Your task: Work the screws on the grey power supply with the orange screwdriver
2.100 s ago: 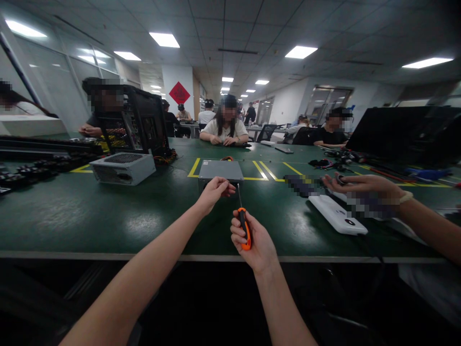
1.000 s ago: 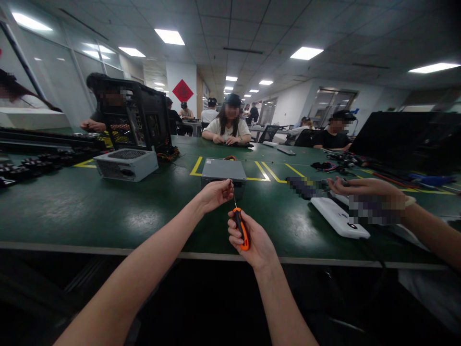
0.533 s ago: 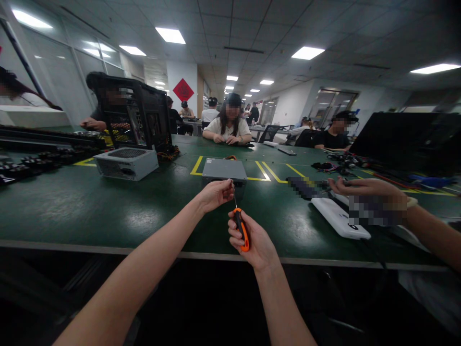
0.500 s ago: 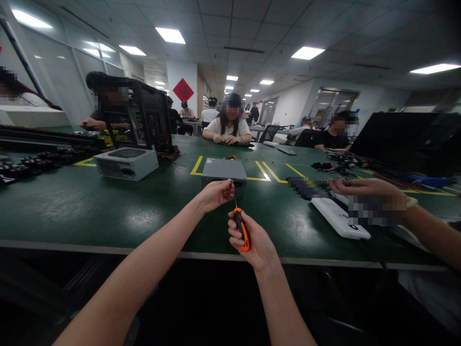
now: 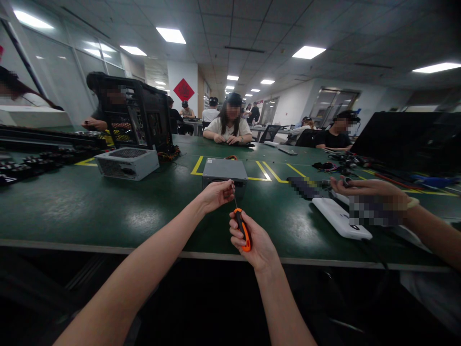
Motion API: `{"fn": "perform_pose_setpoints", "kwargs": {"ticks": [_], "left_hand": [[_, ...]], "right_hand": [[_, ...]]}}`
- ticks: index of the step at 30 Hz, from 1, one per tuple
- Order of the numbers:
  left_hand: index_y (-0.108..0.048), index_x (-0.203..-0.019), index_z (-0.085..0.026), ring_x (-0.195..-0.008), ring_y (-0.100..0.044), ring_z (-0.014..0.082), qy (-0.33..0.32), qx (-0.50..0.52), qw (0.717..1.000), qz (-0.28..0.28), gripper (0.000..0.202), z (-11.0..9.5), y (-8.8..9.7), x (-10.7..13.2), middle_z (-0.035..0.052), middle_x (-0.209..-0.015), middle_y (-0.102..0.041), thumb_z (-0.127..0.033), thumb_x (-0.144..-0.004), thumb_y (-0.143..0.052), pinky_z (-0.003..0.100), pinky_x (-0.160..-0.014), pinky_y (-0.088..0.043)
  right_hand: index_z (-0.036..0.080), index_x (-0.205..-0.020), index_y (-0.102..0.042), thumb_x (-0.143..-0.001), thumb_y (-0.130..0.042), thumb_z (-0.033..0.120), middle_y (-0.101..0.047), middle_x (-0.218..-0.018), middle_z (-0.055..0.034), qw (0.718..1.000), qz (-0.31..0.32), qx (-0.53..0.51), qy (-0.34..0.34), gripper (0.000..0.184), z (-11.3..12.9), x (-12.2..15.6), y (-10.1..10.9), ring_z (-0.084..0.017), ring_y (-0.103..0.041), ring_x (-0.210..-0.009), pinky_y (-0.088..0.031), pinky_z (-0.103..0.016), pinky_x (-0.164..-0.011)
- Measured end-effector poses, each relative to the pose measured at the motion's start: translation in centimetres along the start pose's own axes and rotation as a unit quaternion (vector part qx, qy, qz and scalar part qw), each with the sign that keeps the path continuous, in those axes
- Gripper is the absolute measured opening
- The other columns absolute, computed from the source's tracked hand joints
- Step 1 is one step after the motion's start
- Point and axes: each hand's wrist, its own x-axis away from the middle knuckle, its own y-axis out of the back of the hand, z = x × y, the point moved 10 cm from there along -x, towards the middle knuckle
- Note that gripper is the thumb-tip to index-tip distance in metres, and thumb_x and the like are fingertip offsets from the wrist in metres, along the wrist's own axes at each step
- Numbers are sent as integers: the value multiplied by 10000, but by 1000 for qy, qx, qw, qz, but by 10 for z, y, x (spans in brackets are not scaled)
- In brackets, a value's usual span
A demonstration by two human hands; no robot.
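Screwdriver handle (image 5: 243, 235) recorded as orange with black. Surface (image 5: 108, 206) noted dark green, marked with yellow lines (image 5: 196, 166). Metal box (image 5: 224, 169) seen as plain grey; second box (image 5: 126, 163) silver-grey, perforated. Flat device (image 5: 340, 218) white. Diamond sign (image 5: 183, 89) red.

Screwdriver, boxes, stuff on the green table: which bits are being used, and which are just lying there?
In use: screwdriver, right hand gripping it, left hand at its tip, grey box behind.
Lying about: silver box, white device, black computer case.

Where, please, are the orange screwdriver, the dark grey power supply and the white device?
orange screwdriver (image 5: 245, 235): head view, handle.
dark grey power supply (image 5: 224, 168): head view, top panel.
white device (image 5: 340, 217): head view, top face.
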Motion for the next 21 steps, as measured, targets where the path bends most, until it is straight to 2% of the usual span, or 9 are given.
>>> {"fn": "perform_pose_setpoints", "kwargs": {"ticks": [7, 13, 16, 21], "left_hand": [[-565, -755, -102, -599, -548, 71, 5, 0, 1000, 18, 88, 0, -2, 1, 21, -707, -564, -153, -812, -522, 211, -580, -461], [-576, -759, -109, -602, -557, 70, 11, -14, 1000, 20, 81, 3, 0, -1, 15, -711, -572, -171, -802, -545, 211, -583, -463], [-588, -784, -116, -606, -564, 67, 8, -28, 1000, 3, 89, 4, 3, -3, 17, -733, -589, -191, -807, -545, 201, -577, -459], [-592, -871, -106, -678, -586, 81, 14, -84, 995, -46, 194, 9, 16, -8, 69, -852, -618, -259, -853, -474, 187, -586, -460]], "right_hand": [[90, -799, -559, -846, -411, 230, -480, -584, 6, 1000, -15, -7, 10, 209, 2, -1, 4, -19, -359, -406, -288, -102, -321], [122, -758, -531, -775, -505, 152, -522, -620, -2, 998, -37, -3, 44, 44, 6, 0, 10, -20, -389, -431, -290, -99, -338], [117, -755, -526, -786, -491, 148, -518, -622, -5, 998, -43, -21, 41, 57, 6, 1, 11, -20, -393, -435, -307, -103, -349], [111, -769, -506, -834, -425, 159, -486, -623, 4, 993, -61, -101, 20, 114, 9, -2, 16, -13, -383, -428, -342, -103, -362]]}}
